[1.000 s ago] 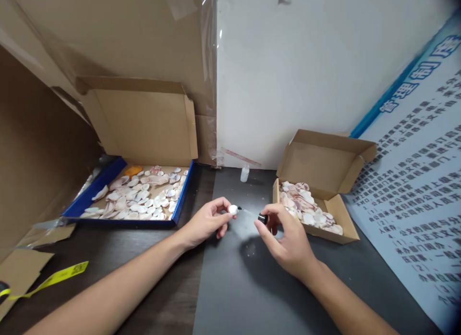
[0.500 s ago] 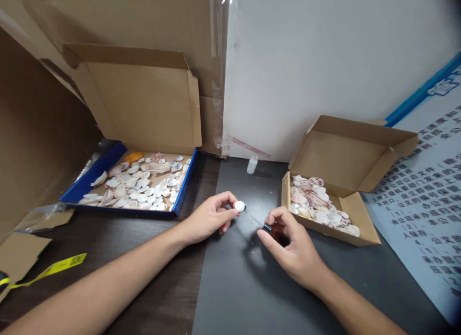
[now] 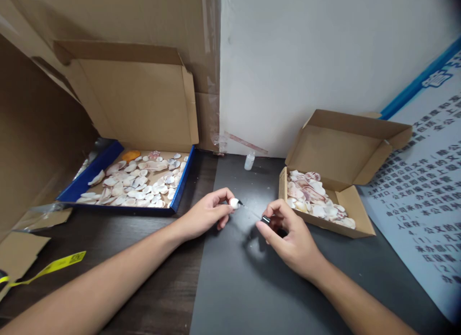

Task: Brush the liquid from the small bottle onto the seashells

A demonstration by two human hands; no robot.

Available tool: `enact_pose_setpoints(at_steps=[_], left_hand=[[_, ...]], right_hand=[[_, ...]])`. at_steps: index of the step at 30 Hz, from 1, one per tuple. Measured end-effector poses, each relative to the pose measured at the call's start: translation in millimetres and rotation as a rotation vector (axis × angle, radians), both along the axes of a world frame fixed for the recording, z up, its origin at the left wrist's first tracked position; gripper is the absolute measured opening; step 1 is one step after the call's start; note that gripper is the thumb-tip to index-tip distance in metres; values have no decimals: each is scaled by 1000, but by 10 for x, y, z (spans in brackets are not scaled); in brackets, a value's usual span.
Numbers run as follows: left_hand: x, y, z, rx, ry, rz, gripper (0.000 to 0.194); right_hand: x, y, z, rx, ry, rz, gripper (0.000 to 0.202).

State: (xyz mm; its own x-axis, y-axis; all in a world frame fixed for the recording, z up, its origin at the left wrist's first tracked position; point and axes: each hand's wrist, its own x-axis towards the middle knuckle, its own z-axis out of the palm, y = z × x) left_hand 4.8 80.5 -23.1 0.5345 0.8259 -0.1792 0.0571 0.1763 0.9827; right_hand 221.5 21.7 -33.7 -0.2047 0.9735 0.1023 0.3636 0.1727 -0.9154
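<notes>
Between the thumb and fingers of my left hand (image 3: 212, 211), a small white shell (image 3: 235, 203) is pinched, its face tilted. My right hand (image 3: 284, 231) closes on the black cap (image 3: 265, 219) of an applicator brush. From the cap a thin clear stem runs left toward the shell. Its dark tip (image 3: 241, 203) is at the shell's right edge; whether they touch I cannot tell. Behind my hands, a small bottle (image 3: 249, 161) of whitish clear liquid stands uncapped on the grey mat (image 3: 230, 287).
At left, a blue-edged box (image 3: 118, 209) holds many loose shells, its cardboard lid raised. A smaller cardboard box (image 3: 363, 215) of larger shells stands open at right. A white panel (image 3: 288, 75) rises behind. A yellow strip (image 3: 61, 264) and cardboard scraps lie at far left.
The shell in my left hand has turned, and more of the dark brush tip shows beside it. The whole view has shifted slightly. Both hands keep their grips.
</notes>
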Motion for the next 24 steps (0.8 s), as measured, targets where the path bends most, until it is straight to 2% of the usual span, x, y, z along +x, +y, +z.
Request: enact_pose_setpoints(at_steps=[3,8,14,20,24], left_hand=[[0,-2,0,-13,-16,0,17],[-2,-1,-17,2,11,-11,20],[5,-10,-29,17,15,0,25],[10,-13,-5,32,37,-9,30],[5,-7,-16,24,50,-17,30]], right_hand=[[0,-3,-6,-53,-13,34,21],[19,25,-25,-63,-32,-26,21],[29,6,-15,-64,7,90,21],[26,48,-1,-16,-37,-31,20],[26,39,-3,-34,-25,54,20]])
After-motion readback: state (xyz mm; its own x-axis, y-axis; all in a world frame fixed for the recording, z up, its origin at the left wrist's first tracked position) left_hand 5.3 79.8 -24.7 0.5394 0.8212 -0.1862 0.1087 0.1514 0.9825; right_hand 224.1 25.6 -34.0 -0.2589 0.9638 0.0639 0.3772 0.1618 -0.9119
